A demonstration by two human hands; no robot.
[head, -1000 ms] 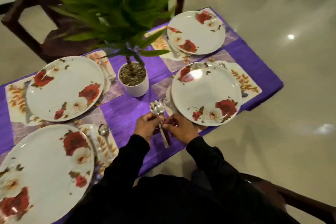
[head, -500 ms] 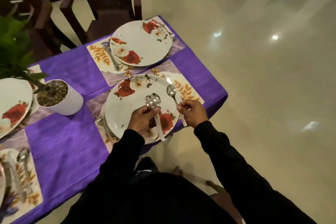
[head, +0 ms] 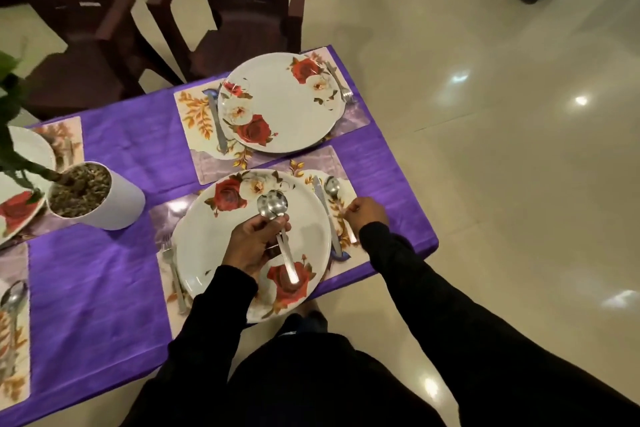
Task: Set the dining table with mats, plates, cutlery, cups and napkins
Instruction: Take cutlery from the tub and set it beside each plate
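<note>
1. Two spoons (head: pixel 273 206) sit bunched in the left hand (head: pixel 254 243), fingers curled round their necks, bowls up and handles trailing down over the near plate (head: pixel 249 243).
2. One spoon (head: pixel 333 186) has just gone down: half a second ago the right hand (head: pixel 367 215) held it above the mat (head: pixel 341 218); now it lies on the mat just right of the knife (head: pixel 325 215), bowl pointing away from the person.
3. Right hand rests at the spoon's handle with fingers curled; whether it pinches the handle or has let go, I cannot tell.
4. That likely finishes this setting's cutlery: fork (head: pixel 173 274) left of the plate, knife and spoon right of it.
5. Far plate (head: pixel 282 102) has a knife on its left and a fork on its right but no spoon in sight, so one of the held spoons probably belongs there.
6. Spoons look plain polished steel, round-bowled, with slim flat handles; stacked so, they could slip against each other.
7. No cups or napkins show on the purple cloth (head: pixel 104 274), so the task seems well short of done.
</note>
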